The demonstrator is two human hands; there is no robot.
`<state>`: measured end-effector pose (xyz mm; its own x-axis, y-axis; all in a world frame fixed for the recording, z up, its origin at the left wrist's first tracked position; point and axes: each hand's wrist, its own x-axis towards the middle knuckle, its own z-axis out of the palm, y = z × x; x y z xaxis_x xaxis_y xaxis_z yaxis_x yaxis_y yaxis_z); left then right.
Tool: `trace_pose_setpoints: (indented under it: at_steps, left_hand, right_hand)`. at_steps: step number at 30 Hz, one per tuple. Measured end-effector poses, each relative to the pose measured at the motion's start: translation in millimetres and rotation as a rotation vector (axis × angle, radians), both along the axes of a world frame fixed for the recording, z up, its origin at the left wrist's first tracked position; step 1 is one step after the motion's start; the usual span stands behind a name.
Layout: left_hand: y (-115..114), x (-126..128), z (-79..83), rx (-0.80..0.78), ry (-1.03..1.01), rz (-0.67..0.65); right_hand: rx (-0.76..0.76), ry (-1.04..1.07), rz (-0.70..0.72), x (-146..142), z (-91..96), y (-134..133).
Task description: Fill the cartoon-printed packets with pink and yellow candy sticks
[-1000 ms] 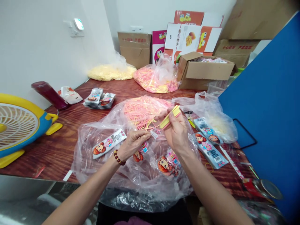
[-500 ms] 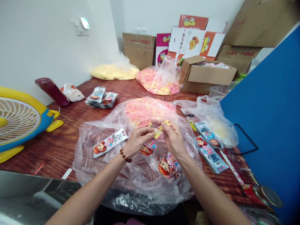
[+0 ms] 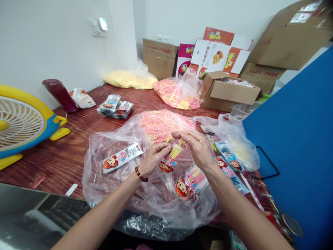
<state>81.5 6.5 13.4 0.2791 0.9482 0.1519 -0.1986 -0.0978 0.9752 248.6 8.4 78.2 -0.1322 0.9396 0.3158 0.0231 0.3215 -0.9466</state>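
My left hand [image 3: 156,158], with a beaded bracelet at the wrist, pinches the upper edge of a small printed clear packet [image 3: 169,161]. Yellow candy sticks [image 3: 177,150] stand partly inside that packet, their ends poking out of its top. My right hand [image 3: 196,146] has its fingers stretched out over those ends; whether they touch is hard to see. Below lies a filled packet [image 3: 191,184] with pink and yellow sticks. Under both hands spreads a large clear plastic bag [image 3: 151,194], with a heap of pink and yellow sticks [image 3: 166,125] at its far end.
A flat stack of packets [image 3: 122,158] lies left of my hands, more packet bundles [image 3: 229,156] lie right. Farther back are bagged sticks [image 3: 179,92], an open carton [image 3: 231,92] and a dark red bottle [image 3: 61,95]. A fan [image 3: 23,125] stands left, a blue panel [image 3: 293,132] right.
The yellow sticks have gone from between my right fingers into the packet's top. My right fingers have straightened over the sticks. The head view has shifted slightly.
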Motion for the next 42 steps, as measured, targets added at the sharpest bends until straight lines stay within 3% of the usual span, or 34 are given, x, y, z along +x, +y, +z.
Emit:
trace_pose_setpoints:
  at_steps: [7, 11, 17, 25, 32, 38, 42]
  left_hand:
    - [4, -7, 8.7, 0.060, -0.104, 0.066]
    - [6, -5, 10.6, 0.059, -0.154, 0.087]
    - [9, 0, -2.6, -0.047, -0.269, 0.049]
    - [7, -5, 0.9, -0.214, -0.335, 0.028]
    - [3, -8, -4.7, -0.410, -0.555, -0.006]
    - [-5, -7, -11.9, -0.378, -0.353, -0.025]
    - [-4, -8, -12.8, -0.305, -0.222, 0.016]
  right_hand:
    - [0.123, 0.396, -0.024, 0, 24.3, -7]
    - [0.063, 0.430, 0.021, 1, 15.3, -3]
    - [-0.015, 0.555, 0.004, -6, 5.7, 4]
    - [0.046, 0.321, -0.205, 1, -4.0, 18]
    - [-0.089, 0.248, -0.162, 8, -19.6, 20]
    - [-0.171, 0.222, -0.219, 14, -36.4, 20]
    - [-0.148, 0.085, -0.253, 21, -43.6, 18]
